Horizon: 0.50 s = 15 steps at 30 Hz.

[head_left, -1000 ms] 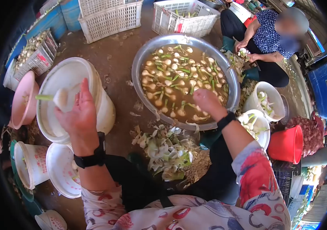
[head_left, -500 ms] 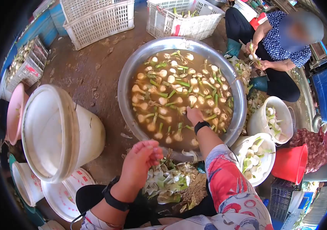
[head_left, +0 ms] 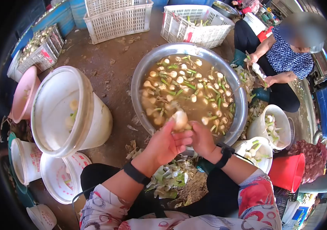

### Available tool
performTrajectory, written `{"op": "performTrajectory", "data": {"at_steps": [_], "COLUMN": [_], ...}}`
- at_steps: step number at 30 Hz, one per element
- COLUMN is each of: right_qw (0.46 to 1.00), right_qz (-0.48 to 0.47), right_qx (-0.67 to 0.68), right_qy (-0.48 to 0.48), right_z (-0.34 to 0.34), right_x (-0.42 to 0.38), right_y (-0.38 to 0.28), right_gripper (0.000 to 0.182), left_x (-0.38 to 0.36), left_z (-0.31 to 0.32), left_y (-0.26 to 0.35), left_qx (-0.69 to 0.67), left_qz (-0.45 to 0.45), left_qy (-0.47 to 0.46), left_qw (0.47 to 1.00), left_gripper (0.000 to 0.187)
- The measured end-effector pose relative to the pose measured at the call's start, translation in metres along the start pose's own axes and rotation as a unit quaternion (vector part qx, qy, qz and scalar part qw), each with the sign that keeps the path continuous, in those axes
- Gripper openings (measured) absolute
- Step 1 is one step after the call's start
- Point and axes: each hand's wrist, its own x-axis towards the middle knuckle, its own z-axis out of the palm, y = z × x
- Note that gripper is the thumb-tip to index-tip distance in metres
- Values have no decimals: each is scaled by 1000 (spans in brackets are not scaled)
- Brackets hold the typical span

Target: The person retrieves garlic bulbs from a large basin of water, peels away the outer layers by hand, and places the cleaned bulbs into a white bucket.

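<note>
Brown floor (head_left: 94,50), dirty, bits of peel about. On it: big round metal tub (head_left: 139,111), tall white bucket (head_left: 100,122), pink tub (head_left: 21,94), red bucket (head_left: 284,172), white crates (head_left: 118,25), leafy peel pile (head_left: 173,174).

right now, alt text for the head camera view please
A left hand and a right hand hold a pale bulb over a wide metal basin of murky water and bulbs. White buckets flank it; at upper right, another person holds a bulb.
</note>
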Motion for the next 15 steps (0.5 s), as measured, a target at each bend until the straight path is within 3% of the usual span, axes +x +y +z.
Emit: {"op": "performTrajectory", "data": {"at_steps": [1, 2, 3, 4, 6, 8, 11, 13, 15], "right_qw": [1000, 949, 805, 802, 942, 921, 916, 936, 918], "right_qz": [-8, -200, -368, -372, -139, -123, -163, -128, -145], "right_qx": [-1, -244, -466, -467, -302, -369, -364, -329, -368], "right_qy": [3, 4, 9, 18, -54, -37, -33, -20, 16], "right_z": [7, 8, 13, 17, 27, 37, 46, 55, 59], "right_x": [-9, -19, -30, -40, -63, -76, -86, -93, -95], "right_y": [-29, -62, -97, -118, -148, -161, -165, -171, -166], "right_gripper": [19, 22, 26, 26, 27, 25, 23, 19, 18], "left_x": [-2, -5, -20, -28, -42, -53, -59, -63, -62], "left_z": [-4, -4, 4, 9, 12, 14, 13, 14, 13], "left_y": [-1, -1, 2, 0, -9, -14, -18, -19, -19], "left_qx": [7, 15, 95, 103, 322, 339, 385, 384, 379], "left_qz": [7, 13, 42, 42, 206, 218, 347, 358, 373], "left_qy": [-45, -91, -69, -76, -9, -27, -61, -61, -59], "left_qw": [999, 996, 992, 991, 924, 915, 853, 849, 845], "left_gripper": [41, 41, 38, 38, 36, 37, 39, 38, 37]}}
